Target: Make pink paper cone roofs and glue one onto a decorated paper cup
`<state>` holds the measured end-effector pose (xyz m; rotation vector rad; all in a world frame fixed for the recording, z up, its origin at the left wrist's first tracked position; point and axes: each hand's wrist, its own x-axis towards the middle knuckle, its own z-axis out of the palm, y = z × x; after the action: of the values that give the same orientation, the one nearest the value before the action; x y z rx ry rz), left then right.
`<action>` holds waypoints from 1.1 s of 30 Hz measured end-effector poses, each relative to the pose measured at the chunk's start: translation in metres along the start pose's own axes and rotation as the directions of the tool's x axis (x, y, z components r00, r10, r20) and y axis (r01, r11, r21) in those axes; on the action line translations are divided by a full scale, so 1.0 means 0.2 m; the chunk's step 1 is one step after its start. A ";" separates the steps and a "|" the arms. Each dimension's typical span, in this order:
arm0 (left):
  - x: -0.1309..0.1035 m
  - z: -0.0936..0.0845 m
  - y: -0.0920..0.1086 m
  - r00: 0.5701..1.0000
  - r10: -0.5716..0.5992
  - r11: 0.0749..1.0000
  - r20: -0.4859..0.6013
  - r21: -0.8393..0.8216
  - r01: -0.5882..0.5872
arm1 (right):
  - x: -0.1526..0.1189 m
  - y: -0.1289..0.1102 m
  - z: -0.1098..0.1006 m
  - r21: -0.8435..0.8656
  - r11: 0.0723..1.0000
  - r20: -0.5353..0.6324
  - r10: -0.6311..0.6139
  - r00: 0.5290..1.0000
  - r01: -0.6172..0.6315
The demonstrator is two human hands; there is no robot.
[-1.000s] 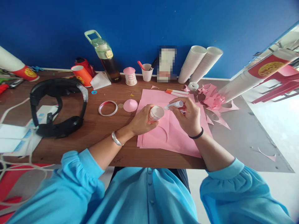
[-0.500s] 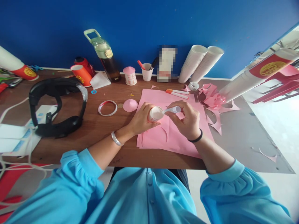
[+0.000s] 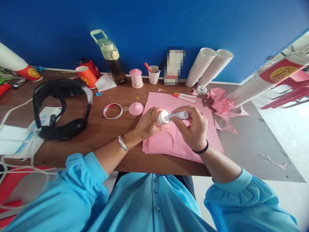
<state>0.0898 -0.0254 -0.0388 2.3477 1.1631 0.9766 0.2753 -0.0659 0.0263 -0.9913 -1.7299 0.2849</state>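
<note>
My left hand (image 3: 150, 123) is wrapped round a small white paper cup (image 3: 163, 118) with red marks on its side, its round end tilted up toward me. In my right hand (image 3: 194, 124) is a glue stick (image 3: 179, 115), its tip at the cup's rim. Whether the tip touches inside or on the edge I cannot tell. Beneath both hands lie pink paper sheets (image 3: 183, 145). A pink paper cone (image 3: 136, 109) rests to the left of the cup. Behind it stands a paper cup house (image 3: 136, 78) with a pink cone roof and red drawn lines.
A tape roll (image 3: 112, 111) and a black headset (image 3: 62, 109) lie to the left. Along the blue wall stand a water bottle (image 3: 112, 59), a cup of markers (image 3: 154, 74) and stacked paper cups (image 3: 201, 66). Pink paper scraps (image 3: 222, 101) and a long cup stack (image 3: 265, 79) are right.
The glue stick's tip has shifted slightly left across the cup's rim. The cup is turned a little more toward me. The whole view has moved slightly.
</note>
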 end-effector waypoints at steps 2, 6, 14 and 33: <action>0.00 0.00 0.00 1.000 0.023 1.000 -0.001 0.013 -0.023 | 0.00 0.01 0.01 0.000 1.000 0.002 -0.011 1.000 0.011; 0.00 0.00 0.01 0.999 0.031 0.999 0.006 0.033 -0.032 | -0.01 0.01 0.03 -0.023 0.999 0.017 -0.023 1.000 0.024; 0.00 0.01 -0.01 0.997 0.079 0.995 -0.013 0.062 -0.078 | 0.00 0.01 0.00 -0.075 0.996 0.000 -0.048 0.999 0.048; 0.00 0.02 -0.01 0.995 0.092 0.991 -0.038 0.105 -0.088 | -0.01 0.02 0.02 0.007 1.000 0.018 0.004 1.000 -0.004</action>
<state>0.0908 -0.0246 -0.0435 2.4913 1.1588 1.0249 0.2746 -0.0640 0.0207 -0.9901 -1.7427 0.3033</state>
